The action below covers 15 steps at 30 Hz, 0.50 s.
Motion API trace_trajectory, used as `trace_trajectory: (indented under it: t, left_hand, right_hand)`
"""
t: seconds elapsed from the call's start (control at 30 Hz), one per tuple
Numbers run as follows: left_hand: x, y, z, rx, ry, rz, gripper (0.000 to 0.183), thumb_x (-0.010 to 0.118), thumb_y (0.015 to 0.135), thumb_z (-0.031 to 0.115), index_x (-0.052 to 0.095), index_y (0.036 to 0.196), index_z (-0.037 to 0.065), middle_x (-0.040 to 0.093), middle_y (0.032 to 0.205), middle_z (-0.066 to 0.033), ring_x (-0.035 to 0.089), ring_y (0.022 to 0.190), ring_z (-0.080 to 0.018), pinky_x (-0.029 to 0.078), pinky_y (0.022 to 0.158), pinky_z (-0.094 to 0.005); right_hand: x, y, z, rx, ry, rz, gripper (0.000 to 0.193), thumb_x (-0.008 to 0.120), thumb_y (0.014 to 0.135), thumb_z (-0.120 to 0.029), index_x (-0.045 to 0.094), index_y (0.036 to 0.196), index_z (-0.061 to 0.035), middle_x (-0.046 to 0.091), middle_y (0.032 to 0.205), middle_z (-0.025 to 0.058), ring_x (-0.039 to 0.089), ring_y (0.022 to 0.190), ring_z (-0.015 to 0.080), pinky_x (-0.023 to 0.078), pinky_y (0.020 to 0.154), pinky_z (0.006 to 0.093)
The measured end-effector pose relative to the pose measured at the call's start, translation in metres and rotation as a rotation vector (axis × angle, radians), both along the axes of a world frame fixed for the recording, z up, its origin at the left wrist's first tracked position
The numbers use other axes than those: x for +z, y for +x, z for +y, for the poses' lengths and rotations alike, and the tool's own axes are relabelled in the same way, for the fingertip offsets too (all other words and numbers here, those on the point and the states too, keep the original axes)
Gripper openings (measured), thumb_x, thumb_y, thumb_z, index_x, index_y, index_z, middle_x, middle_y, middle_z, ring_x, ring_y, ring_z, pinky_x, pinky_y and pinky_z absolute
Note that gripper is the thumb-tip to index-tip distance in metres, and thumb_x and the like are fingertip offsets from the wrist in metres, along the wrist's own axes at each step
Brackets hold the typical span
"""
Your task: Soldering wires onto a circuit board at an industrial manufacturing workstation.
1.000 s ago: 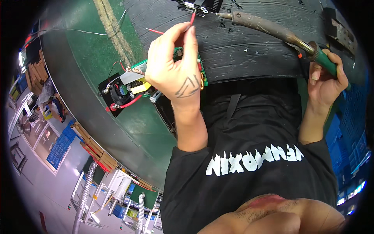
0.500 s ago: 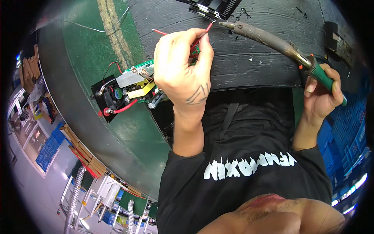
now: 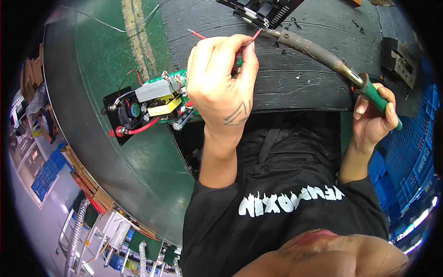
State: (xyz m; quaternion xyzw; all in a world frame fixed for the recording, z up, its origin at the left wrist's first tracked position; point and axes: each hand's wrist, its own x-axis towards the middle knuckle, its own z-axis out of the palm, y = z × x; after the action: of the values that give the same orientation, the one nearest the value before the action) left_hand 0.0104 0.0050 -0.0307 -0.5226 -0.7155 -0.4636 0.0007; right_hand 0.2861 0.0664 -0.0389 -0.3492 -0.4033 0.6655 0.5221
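Note:
Between the thumb and forefinger of my left hand (image 3: 221,83) is a red wire (image 3: 255,36), its bared end pointing away from me. A second red wire end (image 3: 197,34) sticks out past the knuckles. My right hand (image 3: 374,111) grips the green handle of a soldering iron (image 3: 318,54). The iron's tip meets the wire's bare end, beside the metal terminals of a black housing (image 3: 260,11). Left of my left wrist lies a green circuit board (image 3: 177,78) with a yellow transformer (image 3: 164,107), joined to a black fan panel (image 3: 127,115); my hand hides its right part.
A black ridged mat (image 3: 304,92) covers the bench on the right, over a green surface (image 3: 101,55). A dark metal bracket (image 3: 399,62) stands at the far right, near blue crates (image 3: 410,152). A thin grey wire (image 3: 110,28) lies at the upper left.
The iron's tip has moved left and come to the wire's bare end; a small gap showed there before. The view has shifted slightly.

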Motion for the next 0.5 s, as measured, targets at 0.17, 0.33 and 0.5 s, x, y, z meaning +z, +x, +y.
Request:
trace_trajectory:
  t: [0.17,0.33,0.5]
  left_hand:
    - [0.0013,-0.0011,0.0006,-0.007,0.002,0.005,0.014,0.074,0.076,-0.004,0.071,0.089,0.000,0.064,0.081,-0.0070,0.062,0.070,-0.0137,0.050,0.066,-0.0246]
    - [0.0024,-0.0025,0.0024,-0.006,0.000,0.007,0.014,0.074,0.076,-0.004,0.071,0.089,0.001,0.064,0.081,-0.0070,0.062,0.070,-0.0137,0.050,0.066,-0.0246]
    - [0.0014,-0.0002,0.0009,-0.008,-0.001,0.006,0.014,0.074,0.076,-0.003,0.071,0.089,0.001,0.064,0.080,-0.0069,0.062,0.069,-0.0137,0.050,0.065,-0.0246]
  right_hand:
    - [0.0003,-0.0008,0.0015,-0.005,0.007,-0.014,0.042,0.048,0.091,-0.034,0.065,0.113,-0.0011,0.064,0.105,0.0193,0.056,0.054,0.0172,0.043,0.045,0.0234]
    - [0.0017,-0.0042,0.0036,-0.007,0.021,-0.028,0.042,0.049,0.091,-0.034,0.065,0.113,-0.0019,0.063,0.104,0.0188,0.056,0.054,0.0171,0.043,0.046,0.0231]
    - [0.0004,-0.0018,0.0011,0.050,0.078,-0.017,0.042,0.049,0.091,-0.035,0.065,0.114,-0.0034,0.059,0.097,0.0173,0.057,0.059,0.0183,0.045,0.046,0.0228]
